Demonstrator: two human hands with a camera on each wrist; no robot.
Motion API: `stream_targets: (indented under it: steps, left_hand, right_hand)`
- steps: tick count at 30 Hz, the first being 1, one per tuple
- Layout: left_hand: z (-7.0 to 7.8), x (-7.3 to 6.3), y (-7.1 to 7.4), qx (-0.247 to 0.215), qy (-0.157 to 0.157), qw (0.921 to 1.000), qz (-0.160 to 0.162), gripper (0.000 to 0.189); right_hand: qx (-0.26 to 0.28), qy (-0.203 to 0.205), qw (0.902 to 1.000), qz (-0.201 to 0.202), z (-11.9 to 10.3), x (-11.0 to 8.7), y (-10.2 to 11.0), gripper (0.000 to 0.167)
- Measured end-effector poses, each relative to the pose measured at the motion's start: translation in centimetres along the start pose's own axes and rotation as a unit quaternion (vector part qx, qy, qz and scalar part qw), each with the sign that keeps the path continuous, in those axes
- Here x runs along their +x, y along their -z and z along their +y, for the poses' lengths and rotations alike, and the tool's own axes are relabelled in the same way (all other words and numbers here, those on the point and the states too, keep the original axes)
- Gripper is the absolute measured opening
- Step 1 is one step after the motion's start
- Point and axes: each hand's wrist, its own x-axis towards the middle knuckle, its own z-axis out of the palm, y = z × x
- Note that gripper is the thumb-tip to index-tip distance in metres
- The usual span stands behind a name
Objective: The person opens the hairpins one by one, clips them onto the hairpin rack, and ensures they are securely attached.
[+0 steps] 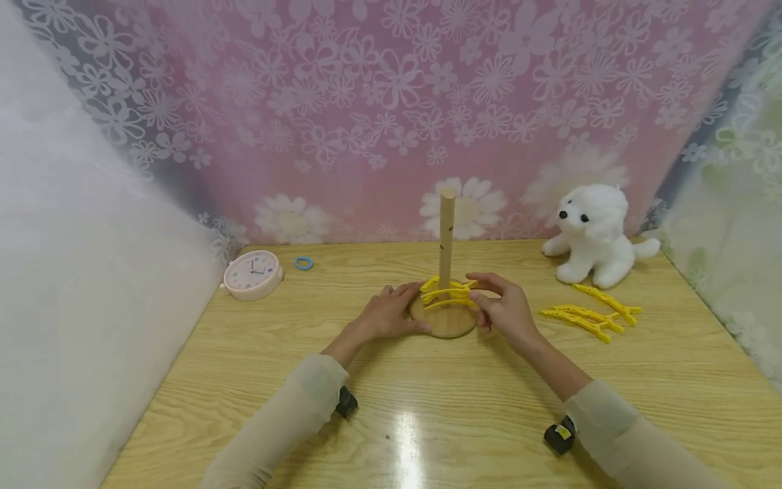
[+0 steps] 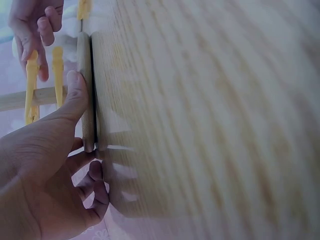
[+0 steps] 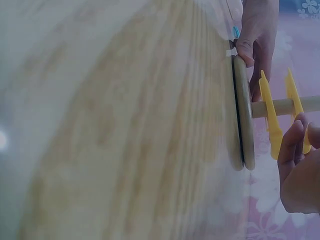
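Right of the wooden post [image 1: 447, 238], the right hand [image 1: 512, 315] pinches a yellow clip [image 3: 293, 92] set crosswise; opposite, the left hand [image 1: 386, 315] grips the base [image 1: 450, 324].

Clock [image 1: 252, 275] left of stand [image 1: 447, 261]; three clips [image 1: 579, 321] right, toy dog [image 1: 595, 234] behind them.

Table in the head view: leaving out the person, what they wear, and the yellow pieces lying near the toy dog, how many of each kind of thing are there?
Wooden stand: 1
Yellow pieces at the stand: 2
Clock: 1
Blue ring: 1
Toy dog: 1
Total: 6
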Motion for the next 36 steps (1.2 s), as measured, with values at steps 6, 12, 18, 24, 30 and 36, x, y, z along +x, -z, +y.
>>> stream_targets:
  steps: [6, 12, 18, 24, 30, 36]
  left_hand:
    - [0.0, -0.1, -0.2, 0.001, -0.002, 1.0, -0.001, 0.098]
    - [0.1, -0.1, -0.1, -0.003, -0.008, 0.9999, -0.006, 0.097]
    - [0.1, -0.2, 0.1, -0.004, -0.007, 1.0, -0.004, 0.097]
    - [-0.2, -0.1, -0.1, -0.001, -0.003, 1.0, -0.005, 0.098]
    - [-0.2, -0.1, -0.2, 0.0, -0.002, 1.0, -0.004, 0.098]
    - [-0.3, 0.0, -0.3, 0.007, -0.002, 1.0, -0.002, 0.098]
  right_hand:
    - [0.03, 0.015, 0.9994, 0.0, 0.3, -0.6, 0.8, 0.045]
    - [0.039, 0.044, 0.9981, 0.018, 0.9, -1.6, 3.1, 0.041]
    - [0.004, 0.054, 0.9985, 0.01, 1.2, -2.4, 6.0, 0.04]
    - [-0.063, 0.031, 0.9974, -0.019, 1.4, -3.8, 8.9, 0.051]
    - [-0.157, 0.0, 0.9872, -0.027, 1.8, -4.8, 11.6, 0.064]
    - [-0.207, -0.019, 0.978, -0.016, 2.1, -6.0, 14.3, 0.065]
